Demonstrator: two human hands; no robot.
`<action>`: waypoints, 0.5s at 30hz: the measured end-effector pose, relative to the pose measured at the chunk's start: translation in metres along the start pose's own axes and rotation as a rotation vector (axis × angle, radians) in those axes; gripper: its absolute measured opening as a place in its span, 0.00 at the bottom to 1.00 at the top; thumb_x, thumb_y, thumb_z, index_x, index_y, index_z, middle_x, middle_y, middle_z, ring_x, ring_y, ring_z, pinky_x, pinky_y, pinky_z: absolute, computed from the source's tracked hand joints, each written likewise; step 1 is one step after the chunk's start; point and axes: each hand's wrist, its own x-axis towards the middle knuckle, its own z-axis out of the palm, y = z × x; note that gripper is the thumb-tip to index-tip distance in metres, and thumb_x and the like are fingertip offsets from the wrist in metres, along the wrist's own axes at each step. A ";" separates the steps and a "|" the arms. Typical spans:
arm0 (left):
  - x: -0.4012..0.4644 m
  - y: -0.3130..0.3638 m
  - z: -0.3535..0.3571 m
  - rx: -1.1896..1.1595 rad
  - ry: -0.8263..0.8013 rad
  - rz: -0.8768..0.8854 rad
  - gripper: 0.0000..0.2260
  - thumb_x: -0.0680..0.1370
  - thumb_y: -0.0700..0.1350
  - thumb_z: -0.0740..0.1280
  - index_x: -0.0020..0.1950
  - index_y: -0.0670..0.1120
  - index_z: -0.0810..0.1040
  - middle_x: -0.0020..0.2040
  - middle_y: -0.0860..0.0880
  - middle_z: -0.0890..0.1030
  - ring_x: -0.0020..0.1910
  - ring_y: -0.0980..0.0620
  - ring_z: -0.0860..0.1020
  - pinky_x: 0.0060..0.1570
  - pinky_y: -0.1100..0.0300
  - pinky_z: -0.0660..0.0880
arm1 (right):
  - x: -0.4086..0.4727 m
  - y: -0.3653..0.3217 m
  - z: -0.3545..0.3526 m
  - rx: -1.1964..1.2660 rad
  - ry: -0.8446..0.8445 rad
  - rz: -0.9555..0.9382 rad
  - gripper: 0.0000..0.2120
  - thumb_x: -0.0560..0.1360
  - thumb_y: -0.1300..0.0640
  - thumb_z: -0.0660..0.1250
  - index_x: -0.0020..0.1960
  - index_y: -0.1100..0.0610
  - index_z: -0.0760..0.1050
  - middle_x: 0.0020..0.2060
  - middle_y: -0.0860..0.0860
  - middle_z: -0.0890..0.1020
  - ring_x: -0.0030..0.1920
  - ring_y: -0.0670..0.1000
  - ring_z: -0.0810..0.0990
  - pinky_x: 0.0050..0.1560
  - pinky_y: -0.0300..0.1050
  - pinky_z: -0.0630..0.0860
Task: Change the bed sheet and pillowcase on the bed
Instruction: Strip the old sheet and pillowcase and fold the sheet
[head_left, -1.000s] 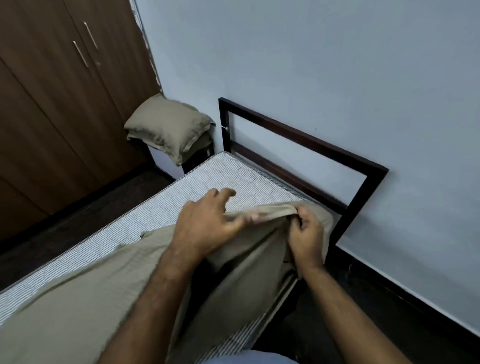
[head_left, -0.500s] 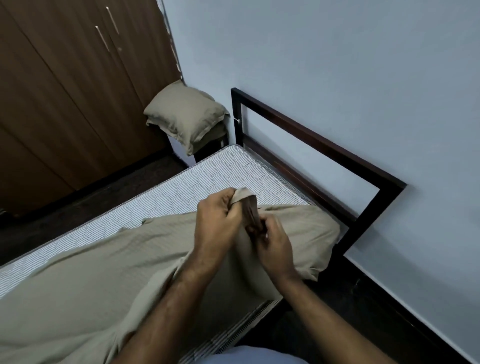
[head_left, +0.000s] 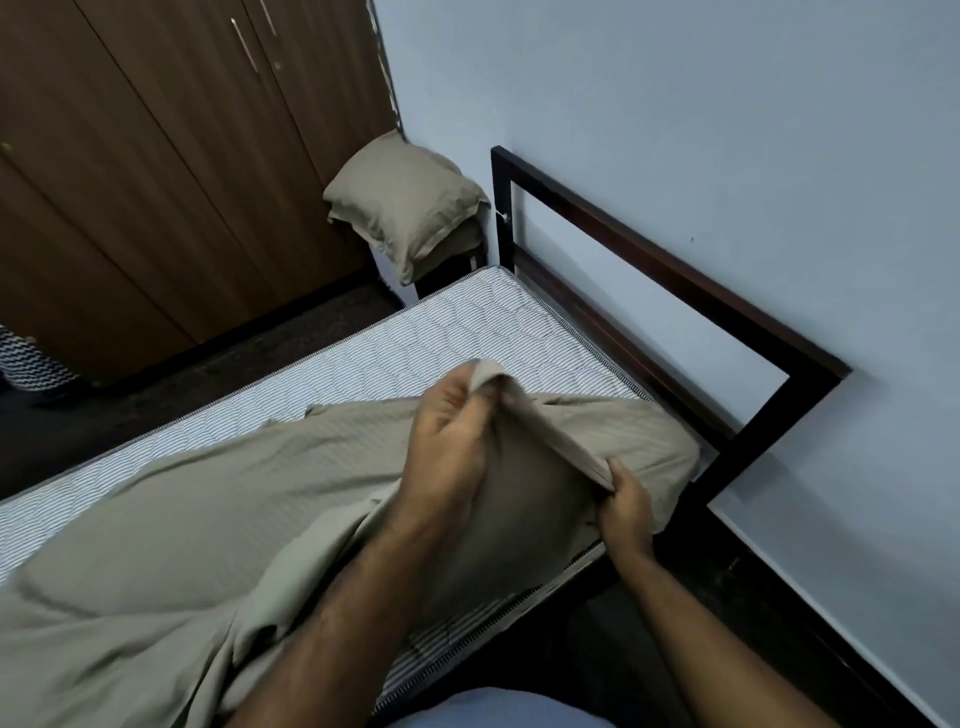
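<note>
A beige bed sheet (head_left: 218, 499) lies rumpled over the near part of a grey striped mattress (head_left: 415, 338). My left hand (head_left: 452, 447) pinches a raised corner of the sheet above the mattress. My right hand (head_left: 623, 504) grips the sheet's hem lower down, near the bed's right corner. The hem runs taut between the two hands. Two beige pillows (head_left: 405, 208) sit stacked on a dark stand beyond the bed's far corner.
A dark wooden headboard frame (head_left: 675, 280) runs along the pale blue wall (head_left: 727, 130). Brown wardrobe doors (head_left: 156, 156) fill the left. Dark floor (head_left: 171, 379) lies between wardrobe and bed. A striped basket (head_left: 26, 364) shows at the left edge.
My hands were close together on the sheet's corner. Now the right hand has slid down and right along the hem, and the left holds the corner higher.
</note>
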 end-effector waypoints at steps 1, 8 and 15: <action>0.006 0.002 -0.002 -0.108 0.053 -0.020 0.14 0.81 0.42 0.61 0.36 0.40 0.74 0.32 0.41 0.74 0.32 0.47 0.70 0.34 0.56 0.68 | 0.000 -0.018 -0.011 0.036 0.043 -0.024 0.24 0.69 0.74 0.59 0.60 0.58 0.80 0.51 0.49 0.83 0.53 0.50 0.80 0.55 0.48 0.76; 0.030 0.007 -0.012 0.378 -0.149 -0.001 0.14 0.77 0.43 0.62 0.61 0.55 0.70 0.44 0.54 0.77 0.30 0.56 0.71 0.30 0.61 0.69 | 0.009 -0.154 -0.082 0.215 0.023 -0.513 0.10 0.75 0.68 0.64 0.48 0.55 0.78 0.38 0.47 0.82 0.41 0.49 0.81 0.42 0.45 0.74; 0.032 -0.020 0.022 1.228 -0.456 0.078 0.25 0.70 0.65 0.73 0.61 0.55 0.72 0.48 0.53 0.83 0.50 0.50 0.81 0.45 0.51 0.77 | 0.014 -0.157 -0.073 0.173 -0.082 -0.574 0.06 0.70 0.53 0.64 0.39 0.55 0.73 0.30 0.49 0.76 0.32 0.52 0.75 0.33 0.55 0.71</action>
